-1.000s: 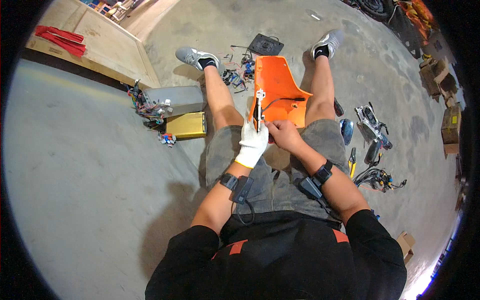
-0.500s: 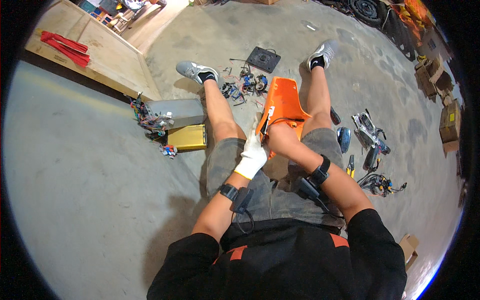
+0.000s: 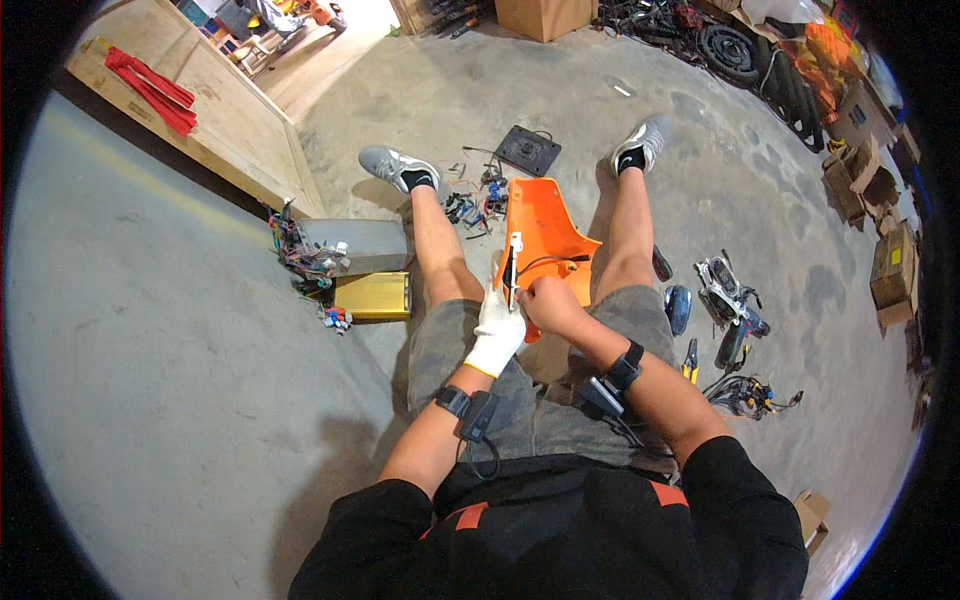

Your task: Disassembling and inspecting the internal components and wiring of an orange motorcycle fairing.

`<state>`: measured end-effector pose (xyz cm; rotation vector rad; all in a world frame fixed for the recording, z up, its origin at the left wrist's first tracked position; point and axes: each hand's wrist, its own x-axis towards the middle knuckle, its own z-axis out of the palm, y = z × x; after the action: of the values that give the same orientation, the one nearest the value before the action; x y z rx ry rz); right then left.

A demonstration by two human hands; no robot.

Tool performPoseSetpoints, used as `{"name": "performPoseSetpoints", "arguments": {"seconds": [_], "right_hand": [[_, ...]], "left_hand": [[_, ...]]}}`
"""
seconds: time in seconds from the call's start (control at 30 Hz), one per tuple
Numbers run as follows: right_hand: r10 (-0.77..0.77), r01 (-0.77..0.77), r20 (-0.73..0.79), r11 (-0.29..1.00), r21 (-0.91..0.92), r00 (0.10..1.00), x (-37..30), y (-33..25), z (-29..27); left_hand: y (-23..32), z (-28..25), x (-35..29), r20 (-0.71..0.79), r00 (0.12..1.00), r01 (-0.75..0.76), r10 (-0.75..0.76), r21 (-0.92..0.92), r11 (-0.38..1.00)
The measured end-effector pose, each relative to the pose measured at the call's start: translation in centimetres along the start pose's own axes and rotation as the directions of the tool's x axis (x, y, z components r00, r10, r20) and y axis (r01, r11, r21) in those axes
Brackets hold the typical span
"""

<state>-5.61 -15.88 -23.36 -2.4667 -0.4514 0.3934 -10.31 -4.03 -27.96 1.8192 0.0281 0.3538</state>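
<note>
An orange plastic panel (image 3: 545, 215), curved like a vehicle's body cover, stands between my legs over my lap. My left hand (image 3: 497, 328), in a white knit glove, is closed around its left edge. Along that edge runs a slim black-and-white strip (image 3: 513, 262), gripped together with the panel. My bare right hand (image 3: 556, 305) is closed, its fingertips against the strip's lower end; whatever they pinch is hidden. A black cable (image 3: 553, 260) crosses the panel's inner face just above my right knuckles.
Left of my leg lie a gold metal box (image 3: 372, 296) and a grey box (image 3: 355, 246) with wires. Wire scraps (image 3: 478, 208) and a black plate (image 3: 527, 150) lie ahead. On the right are a power drill (image 3: 738, 335), yellow-handled pliers (image 3: 690, 362) and a cable bundle (image 3: 755, 395).
Both hands have drawn the orange panel closer to my body, and its top has swung left. My right fingers now show at the strip's lower end. The view has tilted slightly upward.
</note>
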Motion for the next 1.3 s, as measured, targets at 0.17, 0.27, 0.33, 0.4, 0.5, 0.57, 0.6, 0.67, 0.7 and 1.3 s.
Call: {"name": "performPoseSetpoints", "arguments": {"seconds": [0.17, 0.27, 0.33, 0.4, 0.5, 0.57, 0.6, 0.67, 0.7, 1.3], "right_hand": [[0.178, -0.573, 0.577, 0.527, 0.628, 0.797, 1.3, 1.3, -1.0], [-0.038, -0.736, 0.745, 0.13, 0.665, 0.666, 1.5, 1.3, -1.1], [-0.079, -0.748, 0.752, 0.08, 0.659, 0.654, 1.2, 1.0, -1.0], [0.042, -0.563, 0.579, 0.297, 0.771, 0.815, 0.9, 0.7, -0.8], [0.099, -0.19, 0.191, 0.81, 0.554, 0.977, 0.3, 0.0, -1.0], [0.057, -0.122, 0.169, 0.906, 0.405, 0.984, -0.1, -2.1, -3.0], [0.022, -0.058, 0.149, 0.969, 0.242, 0.989, -0.2, -2.8, -3.6], [-0.028, 0.019, 0.075, 0.992, 0.123, 0.997, -0.3, -2.6, -3.9], [-0.082, 0.082, 0.007, 0.997, 0.0, 0.997, -0.4, -2.3, -4.0], [-0.305, 0.37, 0.211, 0.799, -0.475, 0.929, -3.3, -2.5, -3.9]], "left_hand": [[3.7, -1.0, 0.2, 0.002, 0.972, 0.231, -0.233, 0.112, 0.966], [1.0, -0.8, -0.5, -0.014, 0.955, 0.292, -0.296, -0.117, 0.949], [0.6, -0.8, -0.4, -0.053, 0.977, 0.203, -0.206, -0.061, 0.977], [1.0, -0.8, -0.2, -0.08, 0.99, 0.112, -0.112, -0.005, 0.994], [2.9, -1.2, 0.1, -0.019, 0.99, 0.14, -0.14, 0.001, 0.99], [2.9, -2.0, 0.3, 0.022, 0.999, 0.038, -0.044, 0.219, 0.975], [2.9, -1.9, 0.3, 0.015, 0.999, 0.04, -0.044, 0.219, 0.975], [4.3, -1.4, 0.5, -0.007, 0.985, 0.154, -0.174, -0.424, 0.892], [5.4, -1.5, 0.9, 0.004, 0.999, -0.027, 0.033, -0.461, 0.887], [1.6, -3.4, 0.7, 0.279, 0.901, 0.415, -0.333, -0.776, 0.474]]}}
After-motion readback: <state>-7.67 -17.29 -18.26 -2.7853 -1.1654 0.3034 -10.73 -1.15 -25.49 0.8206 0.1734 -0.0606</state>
